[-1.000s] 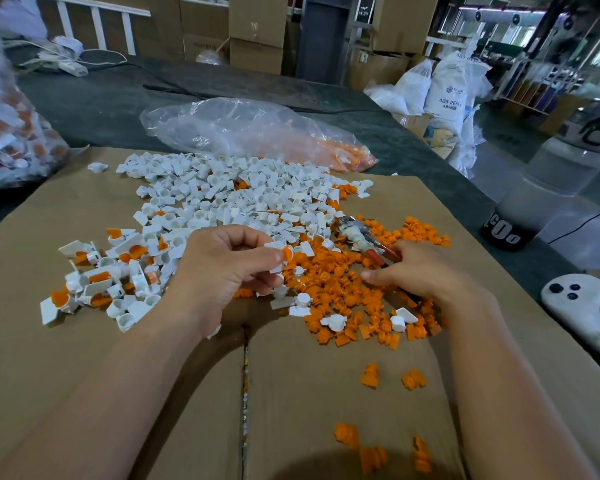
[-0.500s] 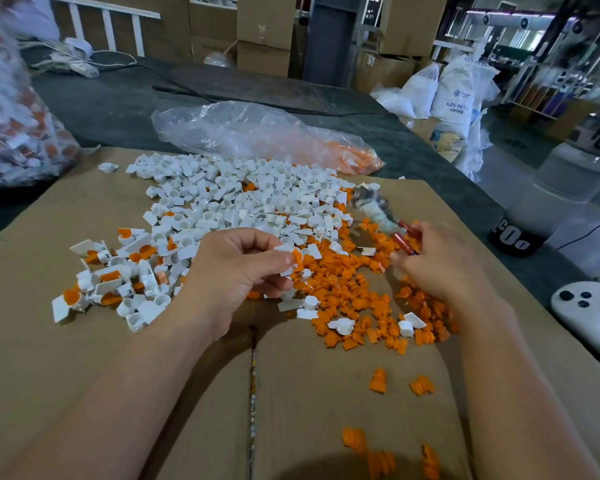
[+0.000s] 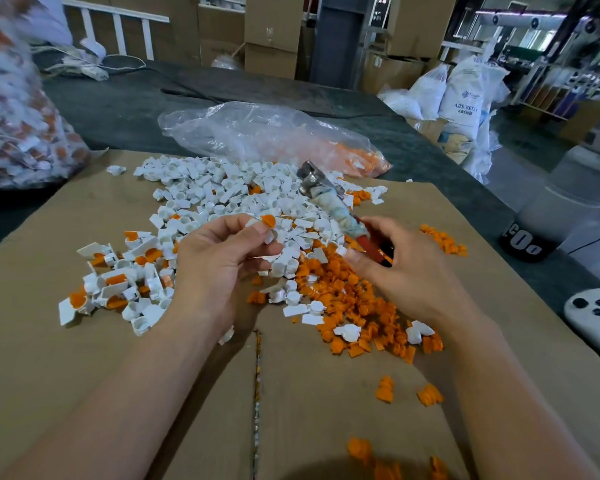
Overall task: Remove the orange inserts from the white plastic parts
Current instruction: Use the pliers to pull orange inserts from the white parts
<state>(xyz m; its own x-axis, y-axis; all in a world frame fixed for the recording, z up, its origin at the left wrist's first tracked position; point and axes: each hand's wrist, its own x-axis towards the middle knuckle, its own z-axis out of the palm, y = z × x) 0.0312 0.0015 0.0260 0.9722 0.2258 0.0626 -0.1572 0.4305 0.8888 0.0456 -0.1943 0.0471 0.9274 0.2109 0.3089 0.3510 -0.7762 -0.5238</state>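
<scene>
Cardboard sheet (image 3: 84,375) nearest, strewn with pulled orange inserts (image 3: 354,306). Left hand (image 3: 219,268) pinching one white part (image 3: 269,237), orange plug still seated, just above the pile. Right hand (image 3: 406,271) wrapped round red-handled pliers (image 3: 329,202), jaws pointing away. Spread batch probably mostly done: big emptied white heap (image 3: 229,188) beyond, small unworked cluster (image 3: 118,282) at left. Farther: clear bag (image 3: 257,133) holding inserts; bulging sack (image 3: 14,116) of filled parts, far left, much left there.

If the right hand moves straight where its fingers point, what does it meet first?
Probably the left hand, pinching a white part with an orange insert; the right hand, gripping pliers, may pass above the pile.
</scene>
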